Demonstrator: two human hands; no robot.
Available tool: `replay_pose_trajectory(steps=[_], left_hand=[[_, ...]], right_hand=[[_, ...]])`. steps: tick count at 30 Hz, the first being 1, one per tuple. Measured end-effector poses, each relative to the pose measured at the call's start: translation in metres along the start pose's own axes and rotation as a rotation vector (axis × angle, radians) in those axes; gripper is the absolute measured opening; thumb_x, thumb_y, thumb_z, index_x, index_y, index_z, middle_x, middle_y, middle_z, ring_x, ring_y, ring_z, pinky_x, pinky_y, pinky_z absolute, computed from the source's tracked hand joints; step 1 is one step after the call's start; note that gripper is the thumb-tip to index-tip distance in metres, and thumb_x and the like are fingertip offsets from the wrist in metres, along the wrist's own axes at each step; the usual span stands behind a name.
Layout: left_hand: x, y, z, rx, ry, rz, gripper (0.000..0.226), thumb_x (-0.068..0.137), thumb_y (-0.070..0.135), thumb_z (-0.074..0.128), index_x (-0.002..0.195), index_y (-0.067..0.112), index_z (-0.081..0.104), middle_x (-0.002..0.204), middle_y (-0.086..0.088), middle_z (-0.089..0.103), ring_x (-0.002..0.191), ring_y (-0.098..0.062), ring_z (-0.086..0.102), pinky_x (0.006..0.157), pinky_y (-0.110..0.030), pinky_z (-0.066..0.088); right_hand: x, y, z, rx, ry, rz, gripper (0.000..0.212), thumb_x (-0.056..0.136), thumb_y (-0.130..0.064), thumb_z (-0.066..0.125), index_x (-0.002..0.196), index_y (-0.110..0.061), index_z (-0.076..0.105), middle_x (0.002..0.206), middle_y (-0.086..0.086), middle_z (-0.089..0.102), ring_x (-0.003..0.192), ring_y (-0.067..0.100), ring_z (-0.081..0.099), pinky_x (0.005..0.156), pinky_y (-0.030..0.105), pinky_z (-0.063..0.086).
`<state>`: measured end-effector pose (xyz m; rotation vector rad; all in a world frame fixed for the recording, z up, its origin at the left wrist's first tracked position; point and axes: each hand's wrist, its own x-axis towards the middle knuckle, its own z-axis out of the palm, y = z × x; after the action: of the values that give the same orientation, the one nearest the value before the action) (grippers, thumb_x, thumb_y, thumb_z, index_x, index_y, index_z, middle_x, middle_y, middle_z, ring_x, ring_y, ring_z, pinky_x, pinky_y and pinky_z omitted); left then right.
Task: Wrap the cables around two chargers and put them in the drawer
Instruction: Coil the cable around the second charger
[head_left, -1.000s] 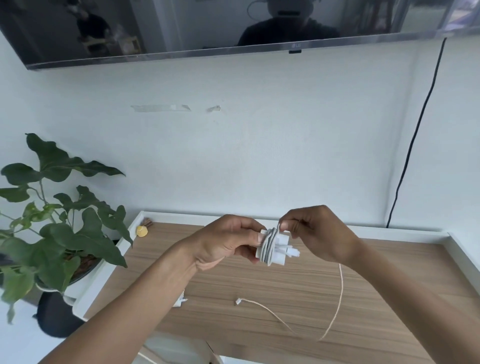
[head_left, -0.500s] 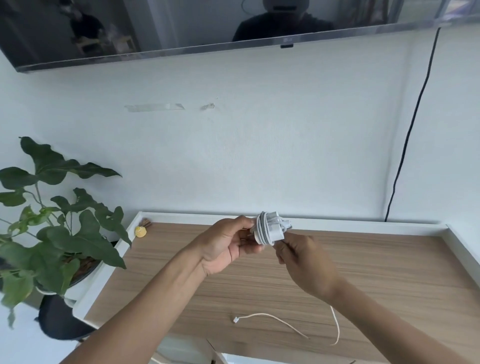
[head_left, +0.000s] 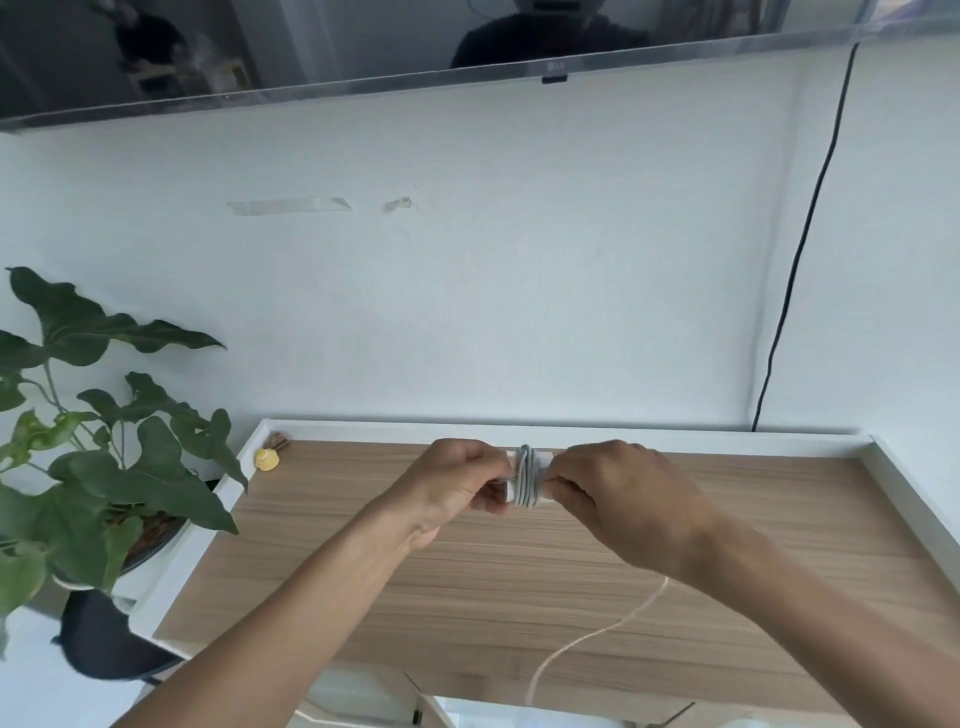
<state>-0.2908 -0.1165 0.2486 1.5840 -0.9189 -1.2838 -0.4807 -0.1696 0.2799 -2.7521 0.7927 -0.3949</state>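
Pale blue wall fills most of the view. A dark television runs along the top, its upper part cut off; it reflects a person too dimly to make out. Below the wall lies a wooden bench with a white raised rim. A leafy plant stands at its left end, partly cut off, with its pot mostly hidden by leaves.

Both forearms reach in from the bottom edge and meet above the back of the bench. The left hand has its grip clamped on the left end of a white charger, fingers curled round it. The right hand has its grip clamped on the right end, fingertips hidden behind the knuckles.

A black cord hangs down the wall at right. The white cable is wound in several turns round the charger's middle. Its loose tail comes out from under the right wrist, crosses the bench and passes off the front edge, its end out of sight.

Two strips of tape stick to the wall. A small yellow object sits in the bench's back left corner, too small to tell what it is.
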Motion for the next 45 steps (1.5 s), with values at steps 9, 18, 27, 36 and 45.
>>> replay_pose_trajectory(steps=[9,18,27,36,45], left_hand=[[-0.015,0.004,-0.001,-0.05,-0.261,0.023,0.014,0.088,0.01,0.065,0.097,0.001,0.068,0.091,-0.017,0.07,0.085,-0.029,0.065,0.065,-0.027,0.055],[-0.02,0.009,-0.003,-0.292,-0.338,0.044,0.047,0.079,0.023,0.065,0.109,-0.013,0.061,0.088,-0.014,0.068,0.073,-0.016,0.064,0.063,-0.024,0.054],[-0.008,-0.002,-0.004,-0.124,0.098,0.015,0.016,0.091,0.006,0.057,0.078,0.001,0.066,0.083,-0.017,0.065,0.073,-0.022,0.061,0.071,-0.034,0.056],[-0.021,-0.007,-0.003,0.065,-0.105,0.049,0.024,0.082,0.016,0.072,0.097,-0.002,0.066,0.089,-0.021,0.068,0.079,-0.027,0.064,0.071,-0.032,0.055],[-0.039,0.012,-0.006,-0.232,-0.289,0.094,0.051,0.082,0.018,0.06,0.115,-0.02,0.053,0.087,-0.017,0.066,0.073,-0.019,0.065,0.061,-0.024,0.053]], right_hand=[[0.01,0.024,0.002,0.536,0.061,0.172,0.01,0.081,-0.026,0.074,0.072,-0.024,0.069,0.053,-0.01,0.055,0.045,0.006,0.04,0.045,0.014,0.031],[-0.006,0.023,0.047,0.5,0.096,0.144,0.034,0.09,-0.008,0.058,0.059,-0.023,0.059,0.055,-0.009,0.062,0.049,0.002,0.054,0.049,0.013,0.038],[-0.014,0.001,0.041,0.074,0.108,-0.013,0.049,0.09,-0.051,0.021,0.086,-0.023,0.062,0.076,-0.008,0.064,0.069,0.022,0.058,0.059,0.032,0.046],[0.001,-0.001,-0.004,0.056,0.16,-0.062,0.017,0.094,-0.029,0.052,0.09,-0.03,0.068,0.084,-0.015,0.069,0.073,0.015,0.062,0.062,0.033,0.049],[-0.004,0.02,0.026,0.599,0.111,0.07,0.029,0.095,-0.018,0.051,0.071,-0.028,0.064,0.062,-0.012,0.063,0.057,0.006,0.056,0.056,0.022,0.045]])
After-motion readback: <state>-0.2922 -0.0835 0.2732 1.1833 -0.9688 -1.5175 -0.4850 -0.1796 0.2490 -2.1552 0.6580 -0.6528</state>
